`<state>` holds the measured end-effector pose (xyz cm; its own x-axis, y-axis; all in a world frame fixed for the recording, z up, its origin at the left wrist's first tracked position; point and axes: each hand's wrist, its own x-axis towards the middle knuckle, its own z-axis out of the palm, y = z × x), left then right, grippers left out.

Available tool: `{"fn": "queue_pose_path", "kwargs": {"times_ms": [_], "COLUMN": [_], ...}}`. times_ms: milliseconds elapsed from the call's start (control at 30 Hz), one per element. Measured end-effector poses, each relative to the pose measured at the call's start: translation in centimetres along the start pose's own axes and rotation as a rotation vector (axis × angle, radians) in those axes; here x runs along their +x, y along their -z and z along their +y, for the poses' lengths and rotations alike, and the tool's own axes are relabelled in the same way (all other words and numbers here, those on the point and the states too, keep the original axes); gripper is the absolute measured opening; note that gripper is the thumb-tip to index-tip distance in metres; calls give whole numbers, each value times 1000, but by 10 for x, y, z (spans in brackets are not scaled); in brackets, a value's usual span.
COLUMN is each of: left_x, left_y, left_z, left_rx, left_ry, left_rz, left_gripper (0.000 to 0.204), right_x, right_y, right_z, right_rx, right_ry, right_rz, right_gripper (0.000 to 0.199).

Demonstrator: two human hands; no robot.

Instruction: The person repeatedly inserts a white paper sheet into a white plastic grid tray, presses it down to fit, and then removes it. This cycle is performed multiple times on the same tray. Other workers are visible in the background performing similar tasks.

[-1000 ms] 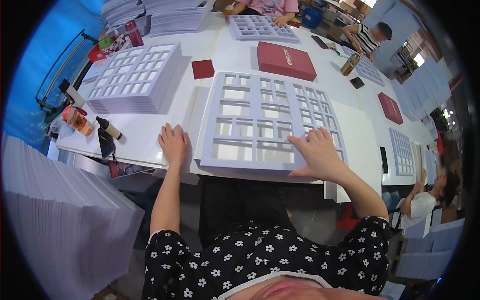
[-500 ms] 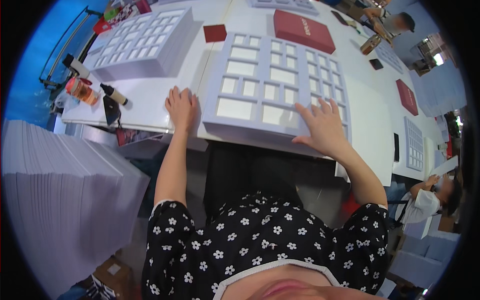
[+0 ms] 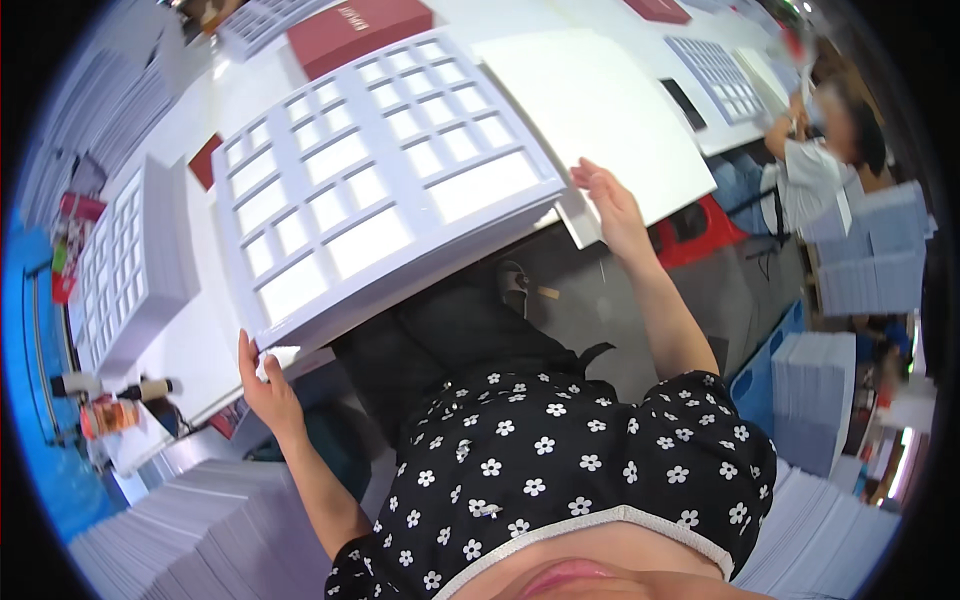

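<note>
A pale lavender tray with white rectangular compartments [image 3: 420, 258] lies on the table in front of me, with thick sides like a stack. My left hand [image 3: 270, 398] is at its near left corner, fingers stretched and thumb apart. Whether its fingertips touch the corner I cannot tell. My right hand [image 3: 615, 212] hovers past the tray's right end, over the near edge of the large white sheets [image 3: 600, 110]. Its fingers are extended and nothing is in them.
A second compartmented tray stack [image 3: 165, 235] stands at the left, near an orange bottle [image 3: 110, 418]. Behind the tray lies a red box [image 3: 360, 38]. A black phone [image 3: 683, 104] is farther right, near a seated person [image 3: 815, 180]. Sheet stacks [image 3: 210, 515] fill the lower left.
My view has turned to the right. My left hand has gone from the tabletop to the tray's near left corner. My right hand has left the tray's top and is beyond its right end.
</note>
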<state>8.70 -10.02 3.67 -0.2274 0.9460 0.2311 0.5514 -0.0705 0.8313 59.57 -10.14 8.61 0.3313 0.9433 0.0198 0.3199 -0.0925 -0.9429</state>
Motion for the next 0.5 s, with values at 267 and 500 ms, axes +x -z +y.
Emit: {"fn": "queue_pose_path", "kwargs": {"times_ms": [267, 500], "left_x": [14, 18], "left_y": [-4, 7], "left_z": [23, 25], "left_rx": [305, 341], "left_ry": [40, -52], "left_rz": [-11, -50], "left_gripper": [43, 37], "right_x": [-14, -21], "right_y": [-15, -19], "right_z": [10, 16], "right_rx": [-421, -461], "right_ry": [309, 368], "right_rz": [-20, 73], "right_gripper": [45, 44]}}
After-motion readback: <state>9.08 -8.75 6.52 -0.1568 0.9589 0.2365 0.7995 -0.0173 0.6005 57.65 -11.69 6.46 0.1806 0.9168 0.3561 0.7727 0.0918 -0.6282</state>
